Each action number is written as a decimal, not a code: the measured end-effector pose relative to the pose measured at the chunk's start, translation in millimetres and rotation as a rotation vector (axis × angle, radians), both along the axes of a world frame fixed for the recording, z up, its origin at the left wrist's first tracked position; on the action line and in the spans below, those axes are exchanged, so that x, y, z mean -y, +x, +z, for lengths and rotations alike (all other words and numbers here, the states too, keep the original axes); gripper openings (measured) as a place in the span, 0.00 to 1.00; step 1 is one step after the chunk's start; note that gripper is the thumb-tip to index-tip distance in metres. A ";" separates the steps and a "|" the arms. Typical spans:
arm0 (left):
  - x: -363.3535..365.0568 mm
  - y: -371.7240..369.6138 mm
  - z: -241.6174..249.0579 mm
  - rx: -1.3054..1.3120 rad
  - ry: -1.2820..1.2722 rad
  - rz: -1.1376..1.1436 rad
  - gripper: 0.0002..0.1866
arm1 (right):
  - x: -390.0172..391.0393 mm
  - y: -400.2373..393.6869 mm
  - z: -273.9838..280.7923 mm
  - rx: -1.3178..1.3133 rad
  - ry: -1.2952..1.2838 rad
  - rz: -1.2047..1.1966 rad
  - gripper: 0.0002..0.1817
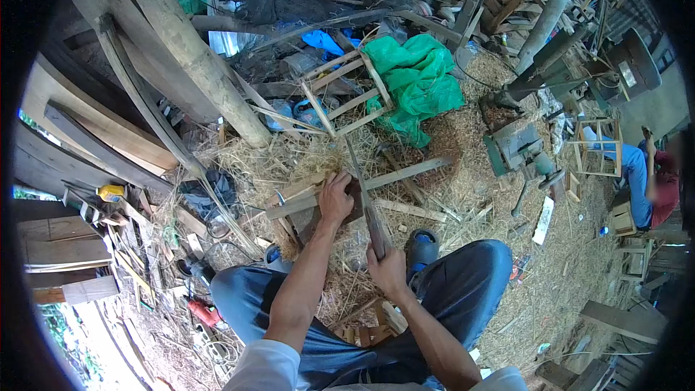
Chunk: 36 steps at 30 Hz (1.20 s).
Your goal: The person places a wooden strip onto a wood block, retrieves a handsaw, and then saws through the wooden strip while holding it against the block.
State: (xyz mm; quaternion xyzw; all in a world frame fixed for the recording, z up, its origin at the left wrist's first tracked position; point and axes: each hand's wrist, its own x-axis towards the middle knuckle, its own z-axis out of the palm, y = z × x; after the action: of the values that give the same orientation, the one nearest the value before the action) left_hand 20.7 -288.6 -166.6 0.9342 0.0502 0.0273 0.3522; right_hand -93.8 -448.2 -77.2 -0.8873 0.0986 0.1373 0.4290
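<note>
Near the middle of the head view, my left hand [336, 199] presses down on a piece of wood, its fingers bent round the edge. Just right of it, my right hand [387, 269] is wrapped round the handle of a long tool [373, 221], which looks like a saw; its thin blade points up and away. A long wooden strip [409, 173] lies crosswise beneath the tool, running from under my left hand to the right. Under my left hand, part of the wood is hidden.
A wooden frame [346, 94] lies beside a green sheet [416, 76] ahead. Green machinery [515, 150] stands to the right. At the far right sits another person [662, 185]. A red power tool [204, 312] lies at lower left. Thick poles [195, 51] lean at the left.
</note>
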 end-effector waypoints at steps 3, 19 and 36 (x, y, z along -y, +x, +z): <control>-0.1 1.8 14.2 -0.058 -0.005 -0.042 0.25 | 7.7 -24.4 23.1 -0.099 0.026 0.013 0.15; 1.3 -5.5 -8.3 0.352 0.109 0.004 0.10 | -1.2 8.8 27.6 0.009 -0.042 0.009 0.19; -0.3 -1.2 -16.4 0.151 0.032 0.040 0.17 | -0.6 24.6 28.8 0.020 -0.095 0.066 0.19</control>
State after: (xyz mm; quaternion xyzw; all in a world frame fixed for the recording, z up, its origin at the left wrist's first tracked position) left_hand 19.5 -288.3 -182.9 0.9338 0.0417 0.1054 0.3392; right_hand -69.2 -447.7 -48.4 -0.9108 0.0714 0.1377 0.3826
